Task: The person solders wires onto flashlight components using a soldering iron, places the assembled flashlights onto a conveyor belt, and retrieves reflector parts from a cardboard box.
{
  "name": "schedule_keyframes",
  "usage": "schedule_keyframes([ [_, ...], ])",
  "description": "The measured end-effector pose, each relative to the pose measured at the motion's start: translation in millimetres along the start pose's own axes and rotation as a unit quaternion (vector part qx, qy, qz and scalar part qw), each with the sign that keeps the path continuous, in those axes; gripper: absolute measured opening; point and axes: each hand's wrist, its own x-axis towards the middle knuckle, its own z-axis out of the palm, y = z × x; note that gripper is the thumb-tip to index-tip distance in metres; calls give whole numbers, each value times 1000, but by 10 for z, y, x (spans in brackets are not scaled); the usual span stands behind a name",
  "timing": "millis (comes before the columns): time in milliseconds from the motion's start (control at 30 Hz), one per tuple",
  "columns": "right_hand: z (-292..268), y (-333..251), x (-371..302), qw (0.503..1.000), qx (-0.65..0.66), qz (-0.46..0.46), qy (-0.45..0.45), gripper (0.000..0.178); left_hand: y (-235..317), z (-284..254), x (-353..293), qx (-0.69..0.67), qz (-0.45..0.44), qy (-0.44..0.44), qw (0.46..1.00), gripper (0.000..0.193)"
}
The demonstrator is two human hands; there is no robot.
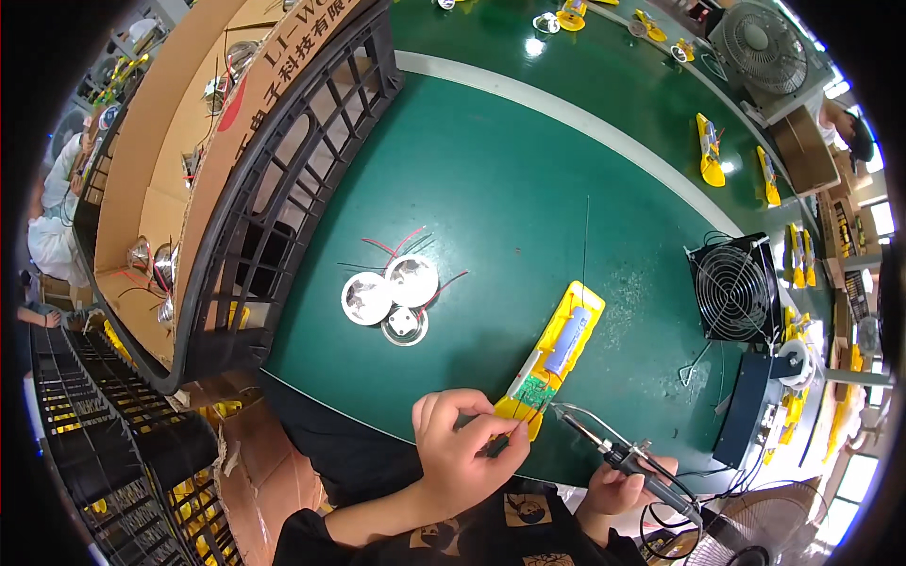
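Note:
My left hand is pinched at the near end of a yellow plastic housing, where thin wires meet my fingertips. A blue cylindrical battery lies inside the housing, and a small green circuit board sits nearer to me. In my right hand is a soldering iron with a curved metal feed tube. Its tip points at the board's right edge; whether it touches cannot be made out. A long thin wire sticks up from the housing's far end.
Three round silver lamp reflectors with red and black wires lie left on the green table. A black crate with a cardboard box stands beyond them. At right are a black fan, a dark solder-feeder box and cables. Yellow housings lie across the divider.

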Motion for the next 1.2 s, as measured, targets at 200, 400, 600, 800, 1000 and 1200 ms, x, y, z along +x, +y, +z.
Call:
schedule_keyframes([
  [200, 61, -69, 2, 998, 5, -18, -67, 49, -5, -11, 8, -8, -17, -7, 1000, 18],
  [400, 33, -84, -5, 995, 4, 3, -98, 47, -15, -9, 3, -11, -20, -7, 1000, 18],
  [600, 3, -82, -29, 994, -44, 9, -102, 47, -30, 2, -8, -16, -13, 5, 1000, 19],
  [800, 67, -55, -14, 996, -8, -13, -89, 45, -40, 10, -13, -14, -11, 12, 1000, 20],
  [1000, 81, -50, 7, 996, -5, -34, -77, 46, -54, 7, -20, -19, -2, 8, 1000, 20],
  [1200, 82, -60, -14, 998, -15, -34, -55, 48, -59, 5, -21, -26, -3, 13, 1000, 20],
])
